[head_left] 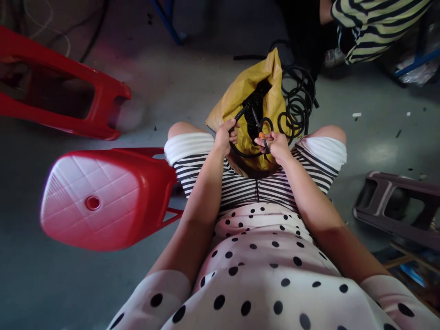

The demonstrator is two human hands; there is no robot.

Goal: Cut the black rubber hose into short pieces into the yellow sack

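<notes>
Between my knees stands a yellow woven sack [231, 98] with its mouth open and black pieces inside. My left hand [226, 136] is closed around a black rubber hose [238, 116] that curves over the sack's opening. In my right hand [274, 145] is a pair of scissors [261, 136] with black handles and an orange part at the pivot. Their blades point up and away from me, close to the end of the hose over the sack. Whether the blades touch the hose I cannot tell. Loops of black hose [299, 98] lie on the floor just right of the sack.
A red stool [103, 197] is at my left, with another red stool [103, 98] on its side beyond it. At right lies a dark grey stool [381, 197]. A person in a striped shirt [381, 27] is at the upper right. Small scraps dot the floor.
</notes>
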